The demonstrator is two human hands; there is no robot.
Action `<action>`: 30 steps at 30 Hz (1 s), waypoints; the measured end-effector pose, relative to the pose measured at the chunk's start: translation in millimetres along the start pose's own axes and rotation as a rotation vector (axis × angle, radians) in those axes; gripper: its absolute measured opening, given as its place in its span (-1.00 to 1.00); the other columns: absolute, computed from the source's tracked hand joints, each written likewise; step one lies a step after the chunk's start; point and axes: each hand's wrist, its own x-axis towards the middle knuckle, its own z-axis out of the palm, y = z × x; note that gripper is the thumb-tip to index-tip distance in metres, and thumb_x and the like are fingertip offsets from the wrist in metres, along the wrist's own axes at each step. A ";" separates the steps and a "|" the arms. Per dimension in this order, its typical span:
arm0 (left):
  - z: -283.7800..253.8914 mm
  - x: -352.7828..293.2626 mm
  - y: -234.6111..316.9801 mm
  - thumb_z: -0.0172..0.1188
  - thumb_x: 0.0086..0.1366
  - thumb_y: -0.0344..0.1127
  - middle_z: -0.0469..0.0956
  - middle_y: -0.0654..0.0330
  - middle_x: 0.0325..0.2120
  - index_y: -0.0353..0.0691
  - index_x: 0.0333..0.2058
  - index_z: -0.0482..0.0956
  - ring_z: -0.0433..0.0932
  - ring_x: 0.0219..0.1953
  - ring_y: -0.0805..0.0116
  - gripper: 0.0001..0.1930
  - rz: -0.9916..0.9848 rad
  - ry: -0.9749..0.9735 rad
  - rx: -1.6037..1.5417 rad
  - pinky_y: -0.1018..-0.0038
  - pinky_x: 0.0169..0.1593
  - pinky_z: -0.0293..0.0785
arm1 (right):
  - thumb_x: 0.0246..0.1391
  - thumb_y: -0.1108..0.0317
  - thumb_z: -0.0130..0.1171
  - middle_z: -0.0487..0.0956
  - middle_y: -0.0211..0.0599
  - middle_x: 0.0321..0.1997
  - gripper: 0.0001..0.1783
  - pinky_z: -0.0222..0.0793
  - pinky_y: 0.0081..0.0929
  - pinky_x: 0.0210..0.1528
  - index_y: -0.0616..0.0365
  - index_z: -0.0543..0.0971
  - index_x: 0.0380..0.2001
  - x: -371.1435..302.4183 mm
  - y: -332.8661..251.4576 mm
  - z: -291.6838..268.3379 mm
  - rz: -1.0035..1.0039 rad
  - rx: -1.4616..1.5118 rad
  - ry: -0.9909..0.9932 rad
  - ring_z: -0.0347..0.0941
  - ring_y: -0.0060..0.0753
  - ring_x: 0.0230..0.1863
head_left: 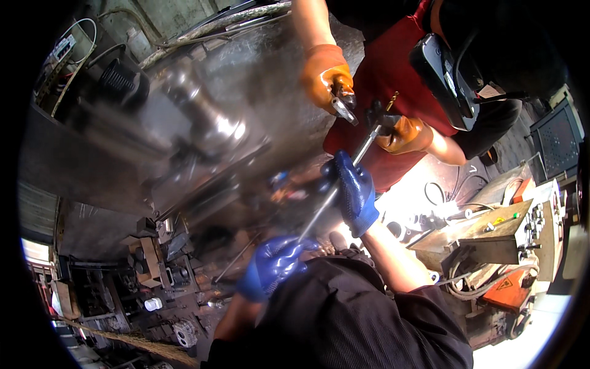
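I see my blue-gloved right hand (355, 192) and blue-gloved left hand (273, 263) both gripping a long thin steel rod (335, 194); a co-worker's orange-gloved hand (402, 134) holds its far end.

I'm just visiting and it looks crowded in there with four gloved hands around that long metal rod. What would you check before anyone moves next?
1. Right hand in a blue glove wrapped around the metal rod: ok.
2. Left hand at the rod's lower end: near it, grip cannot tell.
3. Co-worker's orange-gloved hand at the rod's upper end: ok, holding there.
4. Co-worker's other orange glove holds a metal tool clear of the rod: ok, apart.
5. Blue and orange gloves not overlapping: ok.
6. What the rod's lower tip rests in: cannot tell, dark and blurred.
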 end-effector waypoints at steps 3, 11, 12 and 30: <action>-1.3 -0.3 -1.8 0.04 0.46 -0.40 0.60 -0.03 -0.02 -0.43 0.02 0.53 0.63 -0.16 0.38 -0.73 -0.030 0.012 -0.063 0.50 -0.15 0.65 | 0.39 0.05 0.04 0.57 -0.38 -0.44 -0.57 0.40 -0.57 -0.29 0.23 0.61 -0.29 -0.6 -1.0 -0.2 0.009 0.001 -0.005 0.48 -0.56 -0.41; 0.1 -1.3 0.3 0.05 0.46 -0.37 0.62 0.01 -0.06 -0.43 0.03 0.53 0.63 -0.16 0.40 -0.72 -0.035 0.015 0.014 0.49 -0.16 0.64 | 0.39 0.07 0.05 0.58 -0.37 -0.45 -0.59 0.42 -0.56 -0.30 0.24 0.61 -0.29 1.9 4.5 -2.4 0.008 0.024 -0.006 0.49 -0.54 -0.41; 1.7 -0.8 2.3 0.05 0.46 -0.37 0.62 0.01 -0.06 -0.43 0.03 0.53 0.63 -0.16 0.40 -0.72 -0.016 0.004 0.072 0.49 -0.16 0.64 | 0.39 0.07 0.05 0.58 -0.37 -0.45 -0.59 0.43 -0.56 -0.30 0.24 0.61 -0.29 1.4 3.3 -2.1 0.000 0.015 -0.006 0.50 -0.54 -0.41; 4.6 -4.1 7.5 0.08 0.46 -0.31 0.64 0.09 -0.09 -0.40 0.01 0.55 0.60 -0.31 0.47 -0.71 -0.065 0.108 0.067 0.49 -0.21 0.59 | 0.40 0.11 0.03 0.59 -0.37 -0.41 -0.62 0.43 -0.56 -0.28 0.23 0.59 -0.28 3.6 7.1 4.1 0.065 0.017 -0.007 0.50 -0.55 -0.39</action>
